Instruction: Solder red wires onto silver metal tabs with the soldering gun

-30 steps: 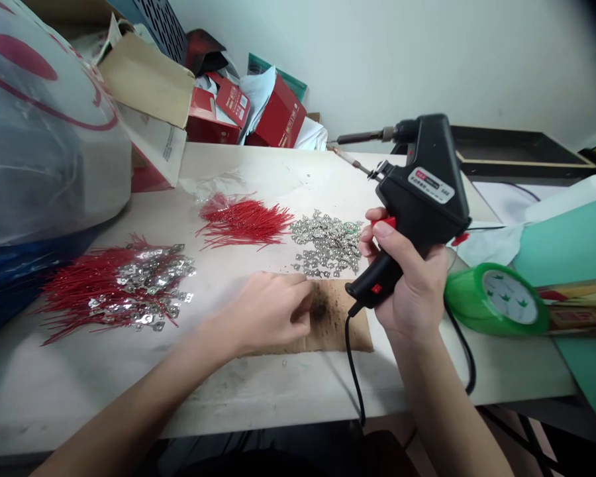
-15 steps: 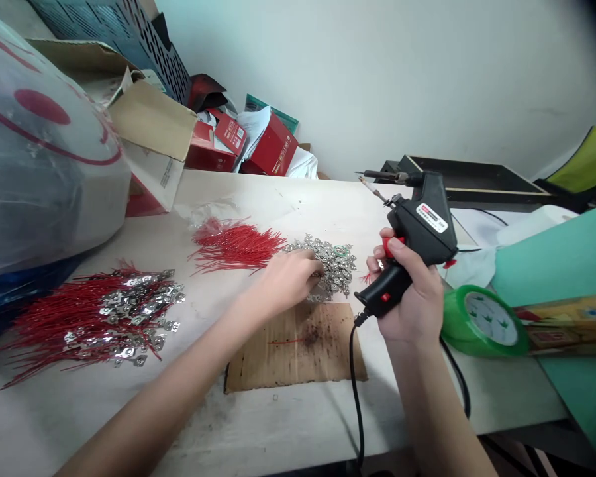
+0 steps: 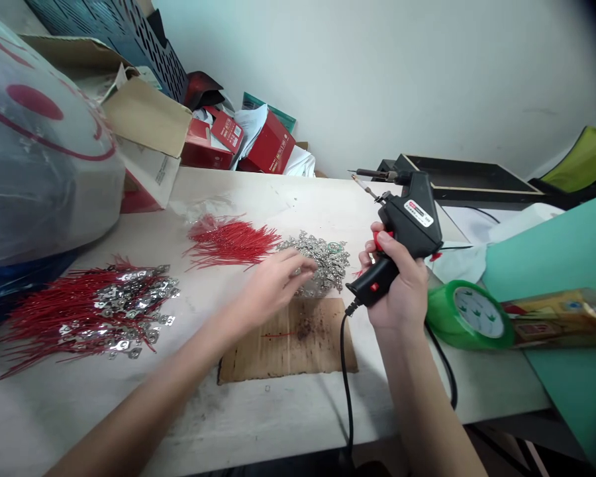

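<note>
My right hand (image 3: 400, 285) is wrapped round the handle of a black soldering gun (image 3: 411, 218), a finger near its red trigger. Its tip points up and to the left, off the table. My left hand (image 3: 278, 278) is at the near left edge of a heap of small silver metal tabs (image 3: 325, 262), thumb and fingertips drawn together; I cannot make out what lies between them. Below is a scorched piece of cardboard (image 3: 278, 364) with one short red wire (image 3: 277, 334) on it. A bundle of red wires (image 3: 233, 242) lies beyond my left wrist.
Red wires with metal tabs attached (image 3: 114, 308) lie in a pile at left, by a bulky plastic bag (image 3: 44, 172). At right are a green tape roll (image 3: 471, 315) and a long packet (image 3: 556, 321). The gun's black cord (image 3: 347, 391) hangs over the near table edge.
My left hand has lifted and drawn back slightly from the metal tabs toward the cardboard. The right hand still holds the soldering gun; the whole view has shifted a little.
</note>
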`<state>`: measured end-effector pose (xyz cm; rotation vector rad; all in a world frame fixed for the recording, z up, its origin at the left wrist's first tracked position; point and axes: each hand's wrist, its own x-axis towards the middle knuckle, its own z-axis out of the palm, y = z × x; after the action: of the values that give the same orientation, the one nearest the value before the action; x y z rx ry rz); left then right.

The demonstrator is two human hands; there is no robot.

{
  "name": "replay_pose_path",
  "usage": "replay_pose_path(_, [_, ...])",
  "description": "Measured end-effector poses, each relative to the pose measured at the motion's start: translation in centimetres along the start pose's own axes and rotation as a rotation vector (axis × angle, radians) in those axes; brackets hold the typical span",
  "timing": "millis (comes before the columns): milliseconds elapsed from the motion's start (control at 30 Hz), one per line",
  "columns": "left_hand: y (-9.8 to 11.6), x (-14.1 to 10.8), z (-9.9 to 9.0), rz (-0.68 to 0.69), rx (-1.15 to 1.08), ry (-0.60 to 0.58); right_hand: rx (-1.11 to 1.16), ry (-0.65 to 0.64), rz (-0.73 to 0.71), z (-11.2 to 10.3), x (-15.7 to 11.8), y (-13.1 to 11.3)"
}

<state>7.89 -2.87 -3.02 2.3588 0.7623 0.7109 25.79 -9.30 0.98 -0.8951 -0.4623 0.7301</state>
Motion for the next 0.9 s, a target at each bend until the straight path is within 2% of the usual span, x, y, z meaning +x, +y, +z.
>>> replay_pose_path(133, [1.8,-2.6,-0.8,-0.015,-0.158,-0.003,0.011,0.005,0.019,-0.1,0.2,0.0])
replay_pose_path(233, [2.2,-3.4,-0.6,-0.017,-0.158,-0.108,0.029,-0.004,0.022,-0.2,0.3,0.1])
replay_pose_path(333, [2.1,-3.4,-0.1,0.045,-0.080,-0.238,0.044,-0.020,0.007,-0.3,0.4,0.2])
replay_pose_path(533, [2.2,-3.4,-0.6,0.067,0.104,-0.360,0.045,-0.029,0.016,-0.4,0.5,0.2])
replay_pose_path(700, [2.7,-3.3,-1.7,0.041,0.112,-0.406,0.011,-0.028,0.031,-0.5,0.5,0.2])
replay_pose_path(900, [2.5,-3.4,-1.2,0.035,0.177,-0.424,-0.013,-0.050,0.033,-0.6,0.5,0.3])
